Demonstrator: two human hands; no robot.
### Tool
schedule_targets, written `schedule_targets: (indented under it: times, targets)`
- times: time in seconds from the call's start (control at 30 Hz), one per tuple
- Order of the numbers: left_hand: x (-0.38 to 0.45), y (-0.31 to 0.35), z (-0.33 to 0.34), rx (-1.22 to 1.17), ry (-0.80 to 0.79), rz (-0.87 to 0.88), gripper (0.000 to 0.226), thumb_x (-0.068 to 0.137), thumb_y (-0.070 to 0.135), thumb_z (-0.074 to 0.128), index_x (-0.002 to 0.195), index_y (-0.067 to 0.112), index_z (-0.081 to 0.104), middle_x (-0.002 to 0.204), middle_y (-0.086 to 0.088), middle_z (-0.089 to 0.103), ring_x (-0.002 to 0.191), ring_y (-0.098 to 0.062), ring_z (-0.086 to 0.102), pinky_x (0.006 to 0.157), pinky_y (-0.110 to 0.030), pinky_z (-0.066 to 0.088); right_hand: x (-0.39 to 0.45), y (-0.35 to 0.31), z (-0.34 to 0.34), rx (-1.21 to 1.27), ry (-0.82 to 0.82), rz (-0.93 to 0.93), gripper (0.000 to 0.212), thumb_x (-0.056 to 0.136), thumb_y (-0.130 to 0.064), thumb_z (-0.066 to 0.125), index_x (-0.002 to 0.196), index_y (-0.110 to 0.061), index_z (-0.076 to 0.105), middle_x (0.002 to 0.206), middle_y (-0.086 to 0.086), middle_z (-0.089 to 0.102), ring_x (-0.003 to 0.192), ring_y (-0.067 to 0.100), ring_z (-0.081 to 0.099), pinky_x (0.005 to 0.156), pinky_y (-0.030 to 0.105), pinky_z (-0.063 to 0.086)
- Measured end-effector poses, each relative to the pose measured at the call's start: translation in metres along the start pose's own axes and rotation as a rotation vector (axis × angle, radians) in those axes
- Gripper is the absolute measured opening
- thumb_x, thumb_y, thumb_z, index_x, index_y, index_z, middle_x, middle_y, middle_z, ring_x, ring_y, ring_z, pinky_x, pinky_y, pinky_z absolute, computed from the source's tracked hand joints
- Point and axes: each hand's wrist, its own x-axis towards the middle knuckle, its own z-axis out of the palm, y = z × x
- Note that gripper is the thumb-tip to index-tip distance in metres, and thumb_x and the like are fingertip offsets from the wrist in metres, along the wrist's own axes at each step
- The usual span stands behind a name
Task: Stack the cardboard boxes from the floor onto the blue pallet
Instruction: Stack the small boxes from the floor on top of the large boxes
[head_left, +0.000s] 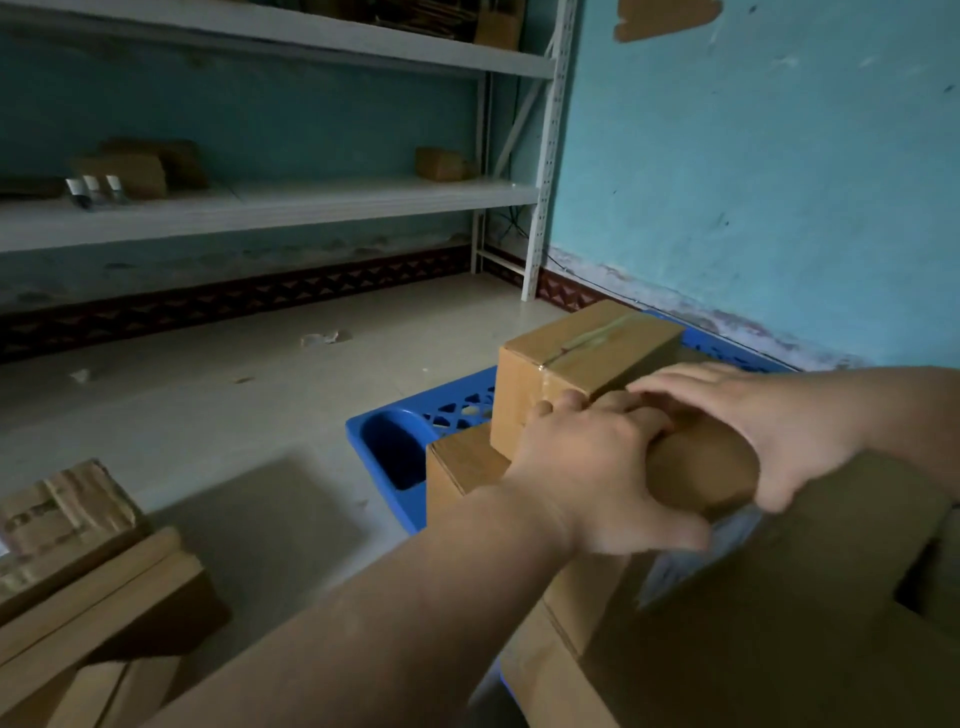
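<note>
Where the pale tiled floor (249, 415) meets the turquoise wall (753, 182), a grey metal shelving unit (270, 202) stands along the back, carrying a few small cartons and bottles too dim to read. The blue pallet (395, 441) lies on the floor in the corner beside the wall, its lattice top partly covered. A large cardboard box (769, 623) fills the near right of the view, resting over the pallet's near side. Behind it sits a taped box (582, 353) on the pallet, and a lower box (462, 467) stands just in front of that one. More cardboard boxes on the floor (88, 571) wait at the lower left, well apart from the pallet. A small brown box (701, 467) is held between both hands above the large box. The left hand (587, 467) grips its near-left side with fingers curled over its top. The right hand (769, 415) covers its far-right side, fingers bent around the edge. Motion blur softens both hands.
</note>
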Motion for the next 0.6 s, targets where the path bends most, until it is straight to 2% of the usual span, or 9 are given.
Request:
schedule_targets:
  times: [0.07,0.1,0.17,0.2,0.27,0.3,0.33,0.43,0.6]
  targets:
    - [0.007,-0.007,0.005,-0.016,0.132,-0.008,0.068,0.065,0.064,0.045,0.125,0.032,0.049,0.135,0.007,0.048,0.117,-0.026,0.041,0.097,-0.040,0.030,-0.002,0.008,-0.002,0.010,-0.066,0.066,0.127,0.037,-0.052,0.067,0.141,-0.045,-0.005,0.146,-0.020,0.010,0.138,0.012,0.021,0.111,0.033,0.030]
    - [0.013,-0.010,0.004,0.001,0.196,-0.032,0.065,0.069,0.063,0.042,0.126,0.032,0.048,0.133,0.006,0.048,0.118,-0.025,0.041,0.098,-0.040,0.029,-0.004,0.009,-0.003,0.004,-0.120,0.096,0.125,0.034,-0.053,0.063,0.137,-0.049,-0.009,0.144,-0.022,0.008,0.138,0.011,0.017,0.112,0.035,0.029]
    - [0.029,-0.018,-0.001,0.099,0.260,-0.107,0.057,0.079,0.059,0.043,0.131,0.033,0.043,0.137,0.005,0.045,0.126,-0.025,0.036,0.105,-0.045,0.026,-0.008,0.015,-0.007,0.013,-0.136,0.134,0.120,0.037,-0.050,0.066,0.126,-0.060,-0.014,0.144,-0.023,0.005,0.138,0.009,0.013,0.112,0.037,0.027]
    - [0.037,-0.022,-0.004,0.143,0.230,-0.162,0.055,0.083,0.057,0.043,0.134,0.035,0.038,0.141,0.005,0.041,0.131,-0.026,0.031,0.109,-0.051,0.021,-0.011,0.018,-0.008,0.020,-0.124,0.151,0.121,0.042,-0.044,0.071,0.123,-0.061,-0.017,0.145,-0.023,0.003,0.138,0.008,0.010,0.113,0.037,0.026]
    - [0.052,-0.032,-0.006,0.168,0.092,-0.286,0.054,0.087,0.058,0.038,0.137,0.039,0.033,0.147,0.006,0.034,0.139,-0.028,0.020,0.110,-0.063,0.011,-0.014,0.023,-0.006,0.064,-0.140,0.207,0.123,0.055,-0.028,0.077,0.131,-0.055,-0.016,0.146,-0.021,0.000,0.138,0.008,0.007,0.113,0.036,0.025]
    - [0.057,-0.040,-0.006,0.149,0.028,-0.330,0.052,0.088,0.060,0.035,0.135,0.040,0.035,0.146,0.007,0.036,0.139,-0.028,0.020,0.108,-0.065,0.013,-0.014,0.026,-0.003,0.088,-0.130,0.213,0.122,0.059,-0.022,0.078,0.132,-0.054,-0.015,0.147,-0.021,-0.002,0.139,0.009,0.006,0.113,0.037,0.025]
    - [0.059,-0.048,-0.004,0.122,-0.003,-0.353,0.048,0.089,0.059,0.034,0.132,0.040,0.040,0.141,0.007,0.041,0.136,-0.026,0.026,0.106,-0.064,0.022,-0.012,0.028,0.000,0.101,-0.101,0.216,0.121,0.061,-0.020,0.078,0.130,-0.057,-0.015,0.148,-0.023,-0.003,0.139,0.009,0.005,0.112,0.038,0.027]
    - [0.058,-0.071,-0.005,0.051,0.052,-0.334,0.038,0.090,0.047,0.039,0.123,0.033,0.052,0.131,0.005,0.051,0.121,-0.022,0.042,0.094,-0.046,0.044,-0.004,0.028,0.006,0.097,-0.046,0.227,0.122,0.062,-0.019,0.075,0.132,-0.060,-0.016,0.148,-0.028,-0.008,0.140,0.010,0.003,0.107,0.039,0.035]
    - [0.046,-0.080,-0.011,0.045,0.105,-0.298,0.033,0.086,0.037,0.046,0.114,0.026,0.060,0.122,0.001,0.060,0.110,-0.022,0.054,0.089,-0.041,0.050,0.006,0.021,0.007,0.021,0.064,0.259,0.116,0.065,-0.022,0.072,0.140,-0.052,-0.011,0.152,-0.022,-0.001,0.139,0.012,0.012,0.097,0.037,0.044]
